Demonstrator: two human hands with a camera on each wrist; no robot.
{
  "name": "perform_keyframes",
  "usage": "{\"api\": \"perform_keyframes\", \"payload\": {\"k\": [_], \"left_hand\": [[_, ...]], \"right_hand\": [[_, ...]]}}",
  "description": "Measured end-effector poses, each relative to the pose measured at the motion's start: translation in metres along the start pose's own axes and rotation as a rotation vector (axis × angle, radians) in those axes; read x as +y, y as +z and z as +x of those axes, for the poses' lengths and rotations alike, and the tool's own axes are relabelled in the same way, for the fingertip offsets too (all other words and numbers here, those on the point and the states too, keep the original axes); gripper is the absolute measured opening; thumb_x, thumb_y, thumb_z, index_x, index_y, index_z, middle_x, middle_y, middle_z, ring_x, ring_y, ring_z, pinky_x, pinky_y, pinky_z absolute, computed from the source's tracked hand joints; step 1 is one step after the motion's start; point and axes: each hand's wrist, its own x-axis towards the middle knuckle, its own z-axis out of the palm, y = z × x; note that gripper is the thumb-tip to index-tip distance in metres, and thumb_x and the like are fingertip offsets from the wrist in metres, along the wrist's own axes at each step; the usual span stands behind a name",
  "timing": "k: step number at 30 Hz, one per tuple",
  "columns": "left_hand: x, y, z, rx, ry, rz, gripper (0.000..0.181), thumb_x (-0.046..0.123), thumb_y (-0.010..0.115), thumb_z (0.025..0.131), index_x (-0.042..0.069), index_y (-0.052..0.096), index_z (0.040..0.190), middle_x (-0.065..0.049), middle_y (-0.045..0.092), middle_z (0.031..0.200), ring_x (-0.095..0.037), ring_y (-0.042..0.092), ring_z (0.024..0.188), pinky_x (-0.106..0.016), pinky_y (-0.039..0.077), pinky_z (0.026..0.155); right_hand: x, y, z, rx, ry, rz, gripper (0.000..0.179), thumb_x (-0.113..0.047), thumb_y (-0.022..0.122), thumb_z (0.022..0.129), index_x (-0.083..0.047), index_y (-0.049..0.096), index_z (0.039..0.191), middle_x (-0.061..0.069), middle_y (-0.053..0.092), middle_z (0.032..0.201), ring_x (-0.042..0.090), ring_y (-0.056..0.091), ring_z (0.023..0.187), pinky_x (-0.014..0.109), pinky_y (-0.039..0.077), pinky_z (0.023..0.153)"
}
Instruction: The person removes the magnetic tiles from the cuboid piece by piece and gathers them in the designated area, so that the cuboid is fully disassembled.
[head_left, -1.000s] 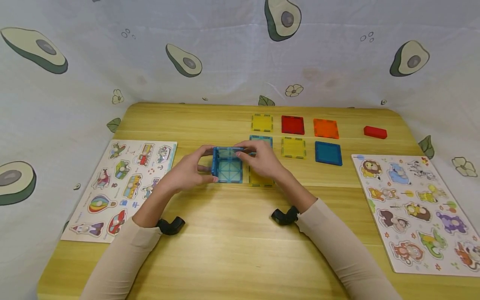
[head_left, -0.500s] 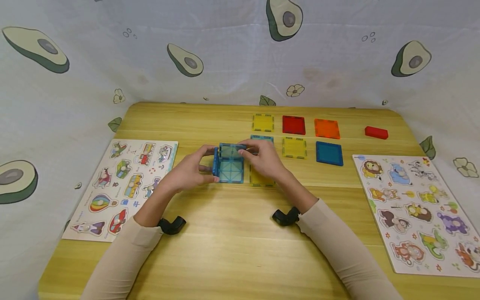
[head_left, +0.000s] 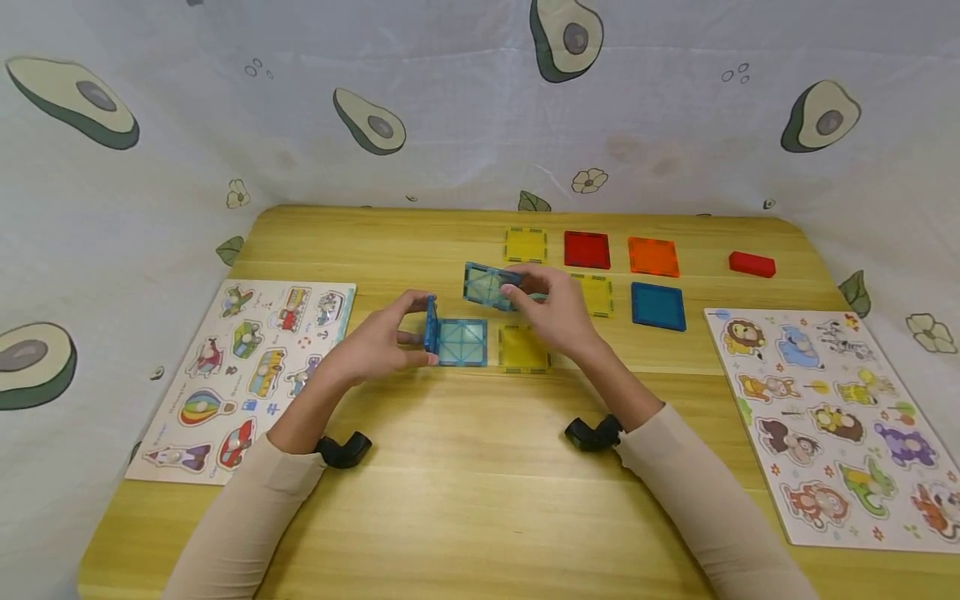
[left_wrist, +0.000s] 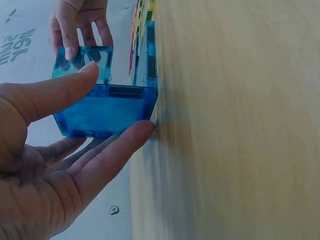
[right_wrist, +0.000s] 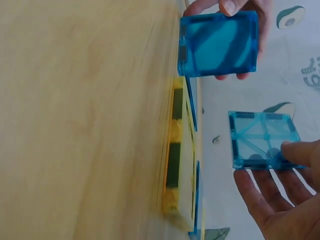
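My left hand holds a blue square magnetic tile upright at the left edge of a light blue tile lying flat on the table. In the left wrist view, thumb and fingers are curled about the upright tile. My right hand pinches a second light blue tile by its right side, raised behind the flat one and apart from it. The right wrist view shows this raised tile between thumb and fingers. A yellow tile lies just right of the flat light blue one, below the right hand.
Farther back lie another yellow tile, a red tile, an orange tile, a dark blue tile and a red block. Picture puzzle boards flank them: vehicles left, animals right.
The light blue tile in my right hand stood at the flat tile's back edge; it has come away, up, back and to the right. My left hand stays put.
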Motion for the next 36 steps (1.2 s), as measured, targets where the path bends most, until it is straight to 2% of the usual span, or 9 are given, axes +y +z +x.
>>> {"api": "perform_keyframes", "payload": {"k": [5, 8, 13, 17, 20, 24, 27, 31, 36], "left_hand": [[0.000, -0.002, -0.003, -0.001, -0.016, 0.028, 0.089, 0.008, 0.080, 0.090, 0.017, 0.027, 0.161, -0.013, 0.029, 0.166, -0.043, 0.062, 0.129, -0.044, 0.060, 0.094], [0.000, -0.004, -0.004, 0.002, -0.021, 0.050, 0.088, 0.010, 0.080, 0.091, 0.018, 0.027, 0.161, -0.013, 0.030, 0.166, -0.042, 0.063, 0.128, -0.045, 0.060, 0.094], [-0.002, -0.004, -0.002, -0.004, -0.018, 0.045, 0.088, 0.010, 0.080, 0.091, 0.018, 0.026, 0.161, -0.014, 0.029, 0.166, -0.043, 0.062, 0.128, -0.043, 0.061, 0.091], [-0.002, -0.004, 0.000, -0.009, -0.023, 0.043, 0.089, 0.011, 0.079, 0.092, 0.019, 0.025, 0.162, -0.014, 0.030, 0.166, -0.042, 0.062, 0.128, -0.042, 0.061, 0.090], [0.000, -0.004, 0.000, -0.014, -0.021, 0.046, 0.089, 0.011, 0.079, 0.092, 0.019, 0.025, 0.163, -0.015, 0.030, 0.166, -0.042, 0.062, 0.128, -0.042, 0.061, 0.090], [0.000, -0.004, -0.001, -0.010, -0.023, 0.038, 0.092, 0.012, 0.080, 0.091, 0.024, 0.025, 0.163, -0.013, 0.031, 0.167, -0.041, 0.063, 0.127, -0.042, 0.061, 0.089], [0.000, -0.004, -0.001, -0.011, -0.016, 0.015, 0.095, 0.014, 0.082, 0.090, 0.035, 0.025, 0.162, -0.010, 0.031, 0.167, -0.039, 0.064, 0.127, -0.044, 0.061, 0.089], [0.002, -0.005, -0.002, -0.012, 0.011, 0.011, 0.092, 0.020, 0.083, 0.089, 0.045, 0.028, 0.159, -0.007, 0.031, 0.167, -0.038, 0.063, 0.129, -0.045, 0.061, 0.091], [0.006, -0.008, -0.001, 0.001, 0.040, 0.045, 0.088, 0.026, 0.084, 0.088, 0.038, 0.034, 0.159, -0.001, 0.034, 0.166, -0.035, 0.059, 0.134, -0.045, 0.061, 0.091]], "right_hand": [[0.004, -0.013, -0.007, 0.004, -0.017, -0.012, 0.033, -0.025, 0.069, 0.101, -0.011, 0.069, 0.131, 0.011, 0.073, 0.115, 0.029, 0.071, 0.104, 0.046, 0.060, 0.090], [0.009, -0.022, -0.012, 0.003, -0.016, -0.030, 0.034, -0.024, 0.070, 0.100, -0.010, 0.070, 0.131, 0.013, 0.072, 0.120, 0.030, 0.073, 0.103, 0.038, 0.062, 0.082], [0.016, -0.039, -0.023, 0.031, 0.009, -0.042, 0.036, -0.025, 0.070, 0.100, -0.009, 0.069, 0.132, 0.015, 0.073, 0.120, 0.031, 0.075, 0.100, 0.022, 0.058, 0.073], [0.020, -0.052, -0.032, 0.076, -0.006, -0.062, 0.035, -0.025, 0.071, 0.099, -0.009, 0.069, 0.131, 0.015, 0.076, 0.113, 0.029, 0.077, 0.093, 0.018, 0.057, 0.069], [0.026, -0.061, -0.038, 0.091, -0.012, -0.071, 0.033, -0.024, 0.072, 0.099, -0.010, 0.070, 0.129, 0.014, 0.077, 0.110, 0.021, 0.077, 0.089, 0.019, 0.059, 0.068], [0.034, -0.073, -0.044, 0.086, 0.002, -0.052, 0.033, -0.024, 0.071, 0.099, -0.012, 0.070, 0.129, 0.015, 0.076, 0.110, 0.007, 0.075, 0.083, 0.027, 0.063, 0.069], [0.039, -0.082, -0.049, 0.079, 0.018, -0.031, 0.035, -0.022, 0.071, 0.099, -0.011, 0.068, 0.132, 0.018, 0.074, 0.111, 0.002, 0.074, 0.083, 0.031, 0.063, 0.070], [0.044, -0.092, -0.057, 0.068, 0.045, -0.032, 0.036, -0.021, 0.069, 0.101, -0.010, 0.067, 0.134, 0.018, 0.073, 0.112, 0.001, 0.073, 0.081, 0.030, 0.063, 0.069], [0.049, -0.100, -0.062, 0.035, 0.087, -0.065, 0.032, -0.022, 0.069, 0.101, -0.012, 0.069, 0.132, 0.017, 0.074, 0.111, 0.004, 0.074, 0.081, 0.034, 0.064, 0.068]]}}
